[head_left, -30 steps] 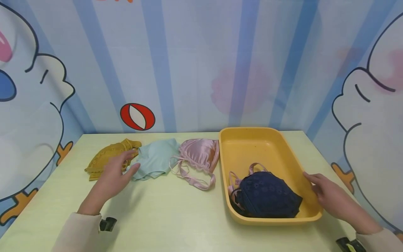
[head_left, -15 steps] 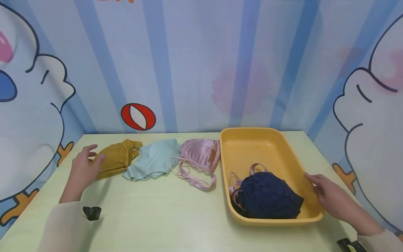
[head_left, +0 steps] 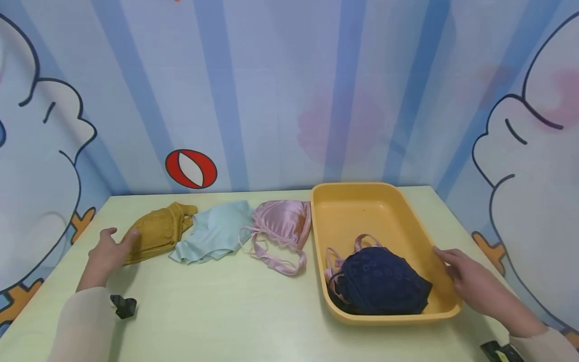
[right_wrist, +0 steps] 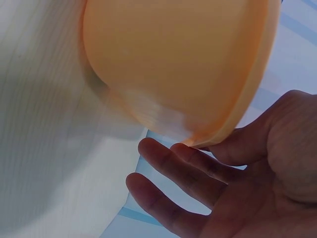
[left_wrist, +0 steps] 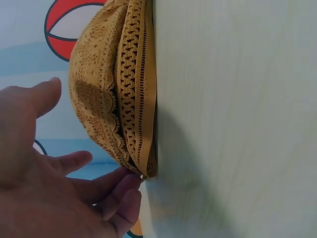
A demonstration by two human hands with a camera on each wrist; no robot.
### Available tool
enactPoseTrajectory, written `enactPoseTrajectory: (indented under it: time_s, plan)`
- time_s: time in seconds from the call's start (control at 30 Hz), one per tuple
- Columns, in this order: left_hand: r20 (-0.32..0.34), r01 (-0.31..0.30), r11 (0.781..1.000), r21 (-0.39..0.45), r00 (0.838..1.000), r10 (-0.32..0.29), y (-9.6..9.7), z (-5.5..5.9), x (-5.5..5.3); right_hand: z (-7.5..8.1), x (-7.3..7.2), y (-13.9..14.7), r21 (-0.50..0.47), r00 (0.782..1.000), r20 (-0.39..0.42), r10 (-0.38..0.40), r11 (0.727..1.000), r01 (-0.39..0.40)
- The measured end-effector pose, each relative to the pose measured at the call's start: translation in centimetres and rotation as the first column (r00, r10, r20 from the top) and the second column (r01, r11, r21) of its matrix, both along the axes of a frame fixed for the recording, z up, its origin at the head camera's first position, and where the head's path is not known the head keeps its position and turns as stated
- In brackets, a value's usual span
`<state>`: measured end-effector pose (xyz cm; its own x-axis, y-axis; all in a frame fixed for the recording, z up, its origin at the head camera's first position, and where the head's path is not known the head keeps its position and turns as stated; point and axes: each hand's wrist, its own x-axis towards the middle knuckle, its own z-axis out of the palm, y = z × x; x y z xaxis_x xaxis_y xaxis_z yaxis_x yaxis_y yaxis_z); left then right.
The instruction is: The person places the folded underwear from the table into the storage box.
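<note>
A mustard lace bra (head_left: 156, 234) lies at the left of the row of garments. My left hand (head_left: 108, 254) is at its left end, thumb and fingers apart; in the left wrist view, the fingertips (left_wrist: 130, 181) reach the end of its band and seem to touch it. To its right are a mint-green cloth garment (head_left: 217, 231) and a pink satin bra (head_left: 285, 221). With my right hand (head_left: 475, 281) I pinch the right rim of a yellow plastic tray (head_left: 362, 206), thumb on the rim and fingers below. A navy bra (head_left: 384, 281) lies in the tray's near part.
Beside the navy bra in the tray, pink straps (head_left: 332, 259) show. All of it rests on a pale green table (head_left: 217, 311). A striped cartoon backdrop (head_left: 271, 100) stands behind the table's far edge and at both sides.
My left hand has moved left, from over the gap between the mustard bra and mint garment to the mustard bra's left end. My right hand keeps its hold on the tray rim.
</note>
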<state>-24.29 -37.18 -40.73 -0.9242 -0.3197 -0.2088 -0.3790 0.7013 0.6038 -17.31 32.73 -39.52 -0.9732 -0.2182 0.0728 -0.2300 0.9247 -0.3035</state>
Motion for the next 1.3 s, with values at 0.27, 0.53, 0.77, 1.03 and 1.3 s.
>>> enactPoseTrajectory:
  time_s: [0.27,0.53,0.77,1.03,1.3]
  plan:
    - [0.019,0.028,1.0,-0.002,0.999,-0.028,-0.4,-0.3,-0.8,-0.1,0.0,0.0,0.005,1.0,0.005,-0.014,1.0,0.014]
    - [-0.009,0.035,0.999,0.015,0.999,-0.035,-1.1,-1.0,-1.3,0.1,0.0,0.0,0.002,1.0,0.006,-0.002,1.0,0.002]
    - [-0.121,0.078,0.997,0.023,0.99,-0.074,-1.0,-0.9,-1.3,0.1,0.1,0.1,-0.004,1.0,0.009,0.003,1.0,-0.003]
    - [-0.249,0.149,0.988,-0.047,0.956,-0.156,-0.5,-0.6,-1.2,0.1,0.2,0.1,0.003,1.0,0.017,0.0,1.0,0.0]
    - [-0.365,0.12,0.986,-0.113,0.918,-0.154,0.2,-0.5,-1.0,0.0,0.1,0.1,0.005,1.0,0.011,0.001,1.0,-0.001]
